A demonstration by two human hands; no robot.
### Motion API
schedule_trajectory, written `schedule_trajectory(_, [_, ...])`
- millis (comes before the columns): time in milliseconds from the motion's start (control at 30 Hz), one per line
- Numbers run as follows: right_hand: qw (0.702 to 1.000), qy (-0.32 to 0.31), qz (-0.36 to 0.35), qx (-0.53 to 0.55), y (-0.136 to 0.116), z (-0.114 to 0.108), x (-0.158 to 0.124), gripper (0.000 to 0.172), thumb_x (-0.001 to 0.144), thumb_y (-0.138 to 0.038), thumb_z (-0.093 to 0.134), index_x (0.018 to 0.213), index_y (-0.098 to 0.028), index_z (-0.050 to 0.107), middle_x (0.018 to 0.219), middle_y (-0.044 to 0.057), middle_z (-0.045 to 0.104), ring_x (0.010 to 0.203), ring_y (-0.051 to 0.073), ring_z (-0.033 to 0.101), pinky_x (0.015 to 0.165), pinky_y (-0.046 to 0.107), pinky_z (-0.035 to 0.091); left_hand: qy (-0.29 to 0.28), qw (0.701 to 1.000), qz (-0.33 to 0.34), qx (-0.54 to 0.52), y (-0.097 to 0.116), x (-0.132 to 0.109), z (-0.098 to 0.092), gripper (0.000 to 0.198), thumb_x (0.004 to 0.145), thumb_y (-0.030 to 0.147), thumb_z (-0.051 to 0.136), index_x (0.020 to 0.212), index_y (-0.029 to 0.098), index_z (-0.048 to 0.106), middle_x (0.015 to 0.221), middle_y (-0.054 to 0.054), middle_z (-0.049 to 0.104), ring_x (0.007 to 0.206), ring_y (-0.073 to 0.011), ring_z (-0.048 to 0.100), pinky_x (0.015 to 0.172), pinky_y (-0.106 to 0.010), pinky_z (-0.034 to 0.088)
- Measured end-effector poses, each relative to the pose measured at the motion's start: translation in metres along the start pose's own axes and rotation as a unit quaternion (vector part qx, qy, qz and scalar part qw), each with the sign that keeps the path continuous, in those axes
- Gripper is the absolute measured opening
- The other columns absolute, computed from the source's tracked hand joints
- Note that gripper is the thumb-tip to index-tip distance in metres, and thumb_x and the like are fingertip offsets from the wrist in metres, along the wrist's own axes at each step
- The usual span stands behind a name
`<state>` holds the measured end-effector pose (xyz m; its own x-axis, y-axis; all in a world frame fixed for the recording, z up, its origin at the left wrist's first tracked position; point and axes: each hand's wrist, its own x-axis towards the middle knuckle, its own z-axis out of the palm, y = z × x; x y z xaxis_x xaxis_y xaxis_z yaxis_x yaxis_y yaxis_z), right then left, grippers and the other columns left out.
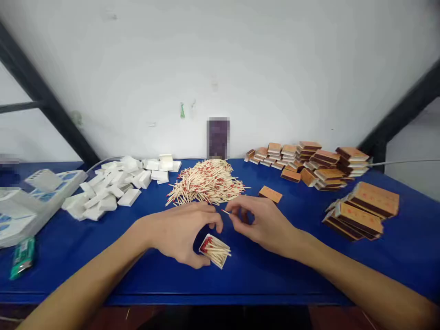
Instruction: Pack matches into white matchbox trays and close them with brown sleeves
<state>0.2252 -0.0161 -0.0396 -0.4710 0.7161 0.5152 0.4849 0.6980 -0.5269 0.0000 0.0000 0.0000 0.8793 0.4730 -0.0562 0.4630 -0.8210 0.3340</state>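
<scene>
the right hand had its fingers clamped on a single match, its red head pointing left, just beyond a small white matchbox tray. the left hand curved round the left side of that tray, thumb and fingertips apart; whether they touched it could not be told. the tray lay near the front edge of the blue table, partly filled with matches, their red heads mostly toward the left. behind both hands rose a loose heap of matches. to its left sat a jumbled pile of white trays; to its right, stacks of orange matchboxes with dark sides. one lone matchbox lay just beyond the right hand.
</scene>
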Motion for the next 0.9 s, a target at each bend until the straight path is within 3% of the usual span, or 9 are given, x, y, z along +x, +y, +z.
schedule_trajectory(133, [0.995, 0.053, -0.078, 0.040, -0.008, -0.005, -0.003, 0.013, 0.083, -0.010, 0.056, 0.091, -0.019, 0.060, 0.073, -0.002, 0.062, 0.059, 0.009, 0.055, 0.057, 0.022, 0.047, 0.012, 1.000, 0.000, 0.013, -0.005, 0.005, 0.007, 0.030, 0.069, 0.037, 0.076, 0.090, 0.020, 0.063, 0.085, 0.001, 0.064, 0.082, -0.0174, 0.059, 0.079, -0.029, 0.043])
schedule_trajectory(367, [0.986, -0.071, -0.149, -0.016, -0.004, 0.005, -0.005, 0.008, 0.087, -0.014, 0.057, 0.086, -0.018, 0.064, 0.070, 0.001, 0.064, 0.066, 0.013, 0.054, 0.067, 0.029, 0.044, 0.070, 0.996, 0.018, 0.050, -0.008, 0.012, 0.018, 0.028, 0.069, 0.042, 0.074, 0.080, 0.019, 0.062, 0.071, 0.002, 0.060, 0.069, -0.0160, 0.057, 0.070, -0.030, 0.041])
schedule_trajectory(600, [0.987, -0.115, -0.111, -0.035, 0.000, -0.006, -0.003, 0.010, 0.086, -0.017, 0.055, 0.092, -0.016, 0.063, 0.085, 0.004, 0.064, 0.077, 0.016, 0.056, 0.074, 0.031, 0.042, 0.099, 0.991, 0.035, 0.081, -0.010, 0.014, 0.019, 0.028, 0.071, 0.043, 0.071, 0.082, 0.018, 0.062, 0.071, 0.001, 0.061, 0.068, -0.0159, 0.057, 0.071, -0.030, 0.042])
schedule_trajectory(767, [0.974, -0.192, -0.064, -0.107, 0.003, -0.016, -0.001, 0.007, 0.081, -0.017, 0.057, 0.086, -0.017, 0.061, 0.080, 0.002, 0.059, 0.073, 0.016, 0.053, 0.068, 0.030, 0.037, 0.088, 0.992, 0.031, 0.087, -0.014, 0.013, 0.020, 0.029, 0.072, 0.045, 0.071, 0.079, 0.019, 0.062, 0.073, 0.001, 0.061, 0.071, -0.0170, 0.058, 0.073, -0.031, 0.041])
schedule_trajectory(900, [0.968, -0.223, -0.054, -0.103, 0.007, -0.014, -0.002, 0.005, 0.085, -0.017, 0.054, 0.083, -0.018, 0.058, 0.079, 0.000, 0.057, 0.071, 0.014, 0.052, 0.067, 0.029, 0.035, 0.086, 0.992, 0.028, 0.088, -0.014, 0.014, 0.021, 0.028, 0.073, 0.045, 0.070, 0.079, 0.019, 0.062, 0.072, 0.001, 0.061, 0.070, -0.0167, 0.058, 0.073, -0.031, 0.041])
